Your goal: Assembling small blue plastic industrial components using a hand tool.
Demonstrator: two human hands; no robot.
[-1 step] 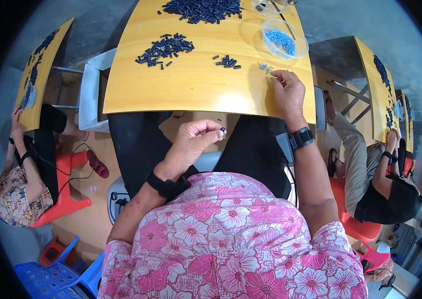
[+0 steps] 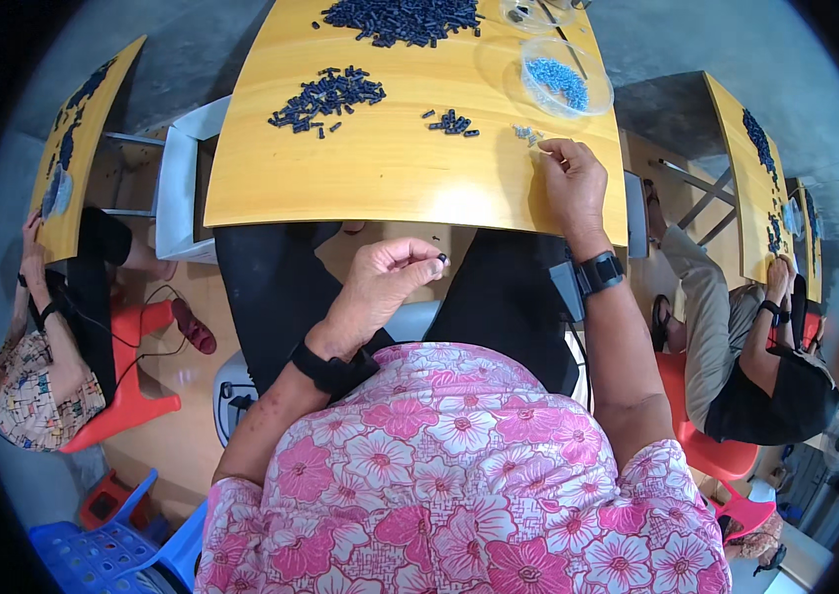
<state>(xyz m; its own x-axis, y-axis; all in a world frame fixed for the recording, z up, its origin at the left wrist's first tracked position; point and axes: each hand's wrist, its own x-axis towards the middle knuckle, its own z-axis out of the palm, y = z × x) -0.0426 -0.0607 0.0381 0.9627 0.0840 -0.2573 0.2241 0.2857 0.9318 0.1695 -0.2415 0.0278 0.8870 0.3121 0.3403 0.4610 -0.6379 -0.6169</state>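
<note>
left hand (image 2: 368, 295) and right hand (image 2: 576, 186) apart at a yellow table (image 2: 340, 188).
the left pinches a small black piece (image 2: 442, 258) off its near edge; the right is beside tiny blue-grey pieces (image 2: 527, 133), grip unclear.

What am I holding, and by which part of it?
Your left hand pinches a small black piece; the fingers partly hide it, so which part is unclear. Whether your right hand holds anything can't be told.

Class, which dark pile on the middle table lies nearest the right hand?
The smallest pile; the left pile and far pile are larger and farther off.
</note>
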